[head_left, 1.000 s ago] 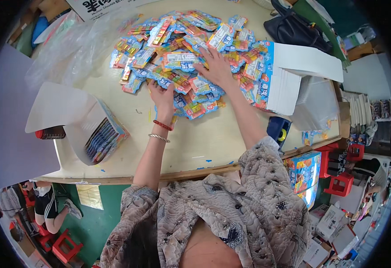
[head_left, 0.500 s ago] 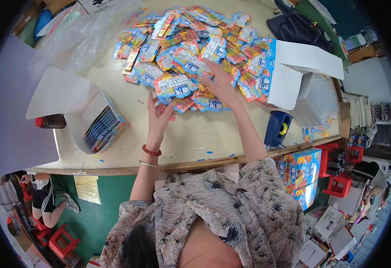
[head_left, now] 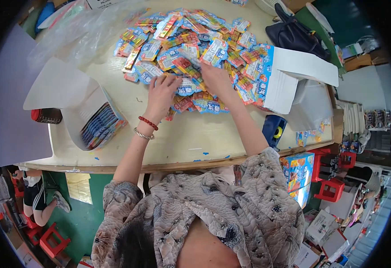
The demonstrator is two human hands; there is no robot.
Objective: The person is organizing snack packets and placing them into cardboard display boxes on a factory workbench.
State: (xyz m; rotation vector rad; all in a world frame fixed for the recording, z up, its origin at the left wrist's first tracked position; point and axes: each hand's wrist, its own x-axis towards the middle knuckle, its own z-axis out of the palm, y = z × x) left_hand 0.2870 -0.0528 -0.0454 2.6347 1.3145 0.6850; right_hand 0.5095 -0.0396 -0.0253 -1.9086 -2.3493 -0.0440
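A heap of small cloud-shaped blister cards [head_left: 151, 50], blue-edged with red and yellow pieces, covers the middle of the table. My right hand [head_left: 218, 81] pinches the edge of one tilted blister card [head_left: 189, 68], whose coloured front faces up. Just left of it, my left hand [head_left: 162, 94] has its fingers curled over a second card [head_left: 185, 86] at the near side of the heap; its fingertips are partly hidden. At the left stands an open display box [head_left: 72, 107] with a row of cards inside.
Flat white-and-blue box blanks [head_left: 281, 89] are stacked right of the heap, beside a clear plastic bin [head_left: 309, 105]. A blue tape dispenser [head_left: 274, 130] sits near the front edge. A black bag [head_left: 296, 35] and clear plastic film [head_left: 79, 40] lie at the back.
Both hands were spread over the heap. My right hand now lifts and tilts a card, and my left hand has moved up and closed its fingers over another.
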